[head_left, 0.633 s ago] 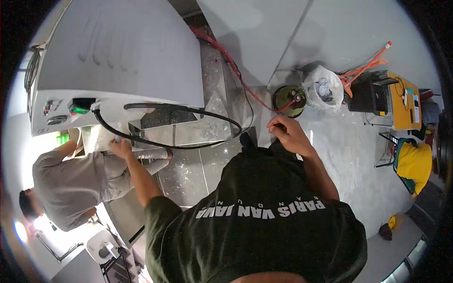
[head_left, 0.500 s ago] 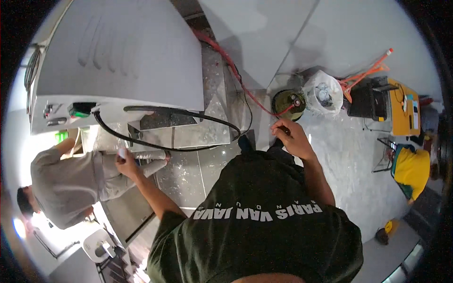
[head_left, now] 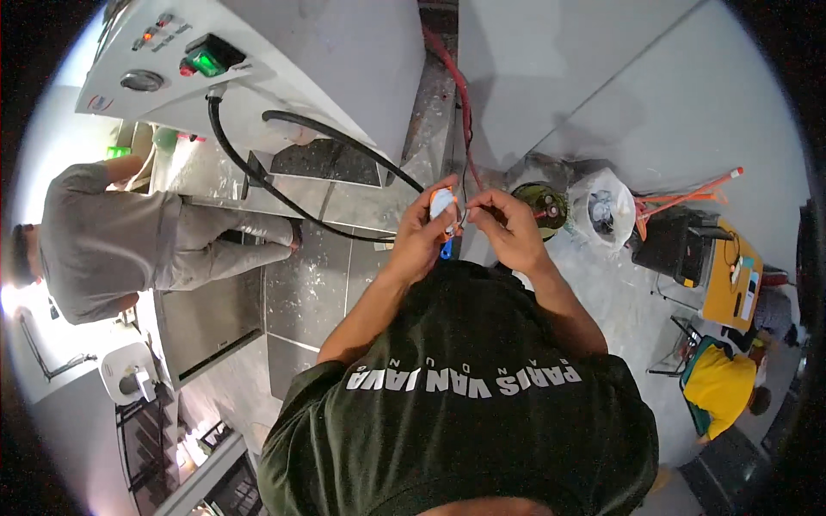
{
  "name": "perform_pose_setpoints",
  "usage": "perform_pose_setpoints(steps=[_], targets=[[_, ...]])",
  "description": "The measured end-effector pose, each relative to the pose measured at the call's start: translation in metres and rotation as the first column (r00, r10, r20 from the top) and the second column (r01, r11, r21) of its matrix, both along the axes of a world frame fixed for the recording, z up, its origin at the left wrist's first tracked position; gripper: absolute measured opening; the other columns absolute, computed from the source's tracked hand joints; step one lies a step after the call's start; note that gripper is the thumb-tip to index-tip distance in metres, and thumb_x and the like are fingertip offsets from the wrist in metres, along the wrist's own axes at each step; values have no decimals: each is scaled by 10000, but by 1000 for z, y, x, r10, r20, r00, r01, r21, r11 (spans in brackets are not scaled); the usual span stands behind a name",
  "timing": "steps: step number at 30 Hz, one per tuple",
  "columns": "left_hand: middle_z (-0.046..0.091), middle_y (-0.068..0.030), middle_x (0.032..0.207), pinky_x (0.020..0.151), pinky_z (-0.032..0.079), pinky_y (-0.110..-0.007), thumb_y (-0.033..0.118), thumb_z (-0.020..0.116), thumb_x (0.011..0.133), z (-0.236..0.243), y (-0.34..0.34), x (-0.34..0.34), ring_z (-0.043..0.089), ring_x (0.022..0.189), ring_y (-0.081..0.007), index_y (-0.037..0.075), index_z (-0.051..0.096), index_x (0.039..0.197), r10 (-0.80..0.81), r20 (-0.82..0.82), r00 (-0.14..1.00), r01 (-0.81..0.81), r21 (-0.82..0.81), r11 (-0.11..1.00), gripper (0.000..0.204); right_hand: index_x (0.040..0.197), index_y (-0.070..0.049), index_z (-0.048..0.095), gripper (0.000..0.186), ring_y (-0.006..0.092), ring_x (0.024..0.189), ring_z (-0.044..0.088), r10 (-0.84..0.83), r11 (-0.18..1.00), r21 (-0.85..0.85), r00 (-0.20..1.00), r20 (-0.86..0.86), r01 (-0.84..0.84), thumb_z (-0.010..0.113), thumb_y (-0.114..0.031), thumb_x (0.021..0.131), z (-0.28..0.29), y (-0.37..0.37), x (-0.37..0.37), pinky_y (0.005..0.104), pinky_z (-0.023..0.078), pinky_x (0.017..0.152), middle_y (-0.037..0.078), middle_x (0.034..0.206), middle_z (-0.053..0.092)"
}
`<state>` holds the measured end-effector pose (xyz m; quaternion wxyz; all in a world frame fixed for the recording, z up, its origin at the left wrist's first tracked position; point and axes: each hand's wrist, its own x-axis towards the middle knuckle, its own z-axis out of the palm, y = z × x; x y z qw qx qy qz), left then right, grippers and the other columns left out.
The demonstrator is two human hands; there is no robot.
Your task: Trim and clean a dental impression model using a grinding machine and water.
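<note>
My left hand (head_left: pixel 420 236) is closed round a small white-and-orange rounded thing (head_left: pixel 441 205), held in front of my body; its exact kind is not clear. Close beside it, my right hand (head_left: pixel 509 228) has thumb and fingertips pinched together. Whatever may be between those fingertips is too small to make out. Under the left hand a bit of something blue (head_left: pixel 446 250) shows. A black cable (head_left: pixel 297 205) loops from the grey machine (head_left: pixel 284 43) toward my hands and passes behind the left one.
A green-lit switch (head_left: pixel 206 62) sits on the machine's panel. A red hose (head_left: pixel 456 82) drops toward a round dark container (head_left: pixel 542 202), beside a white plastic bag (head_left: pixel 602 206). A person in grey (head_left: pixel 112 241) stands at the left. A yellow cloth (head_left: pixel 721 387) hangs at the right.
My left hand has come in from the far left with the small white thing and now meets my right hand in front of me. The view has turned, showing more of the machine's panel.
</note>
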<state>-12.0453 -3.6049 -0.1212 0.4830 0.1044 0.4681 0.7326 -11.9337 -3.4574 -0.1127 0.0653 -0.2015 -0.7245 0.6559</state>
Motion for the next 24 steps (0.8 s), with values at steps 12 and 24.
perform_pose_setpoints(steps=[12, 24], targets=[[574, -98, 1226, 900, 504, -355, 24, 533, 866, 6, 55, 16, 578, 1087, -185, -15, 429, 1416, -169, 239, 956, 135, 152, 979, 561, 1222, -21, 622, 325, 114, 803, 631, -228, 972, -95, 963, -144, 216, 679, -125, 920, 4, 29, 20, 261, 501, 678, 69, 1024, 663], [671, -58, 1032, 720, 523, -243, -27, 615, 895, 14, -20, -5, 634, 850, -95, -42, 557, 1340, -337, -491, 803, 193, -320, 928, 449, 1159, 12, 643, 247, 82, 830, 585, -315, 905, -328, 945, -91, 270, 622, -157, 980, -12, -32, 9, 239, 477, 741, 24, 960, 658]])
